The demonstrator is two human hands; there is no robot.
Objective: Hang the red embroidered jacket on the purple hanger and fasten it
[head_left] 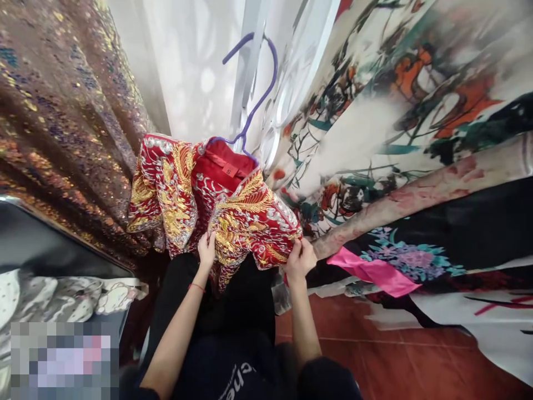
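Observation:
A red jacket (254,219) with dense gold and silver embroidery hangs before me on a purple hanger (272,72). Its front lies open, showing a red lining and a small neck label marked S. My left hand (207,250) pinches the front edge of the jacket near its middle. At the sleeve end on the right, my right hand (300,258) is closed on the cloth. The hanger's hook stands above the collar; I cannot tell whether it rests on anything.
Sequinned gold-brown fabric (62,111) hangs at the left. White sheer cloth (195,61) is behind the hanger. Painted floral fabric (395,100) and a pink ribbon (375,272) are on the right. A black-edged chair or case (54,239) with grey patterned cloth stands lower left, above red floor tiles.

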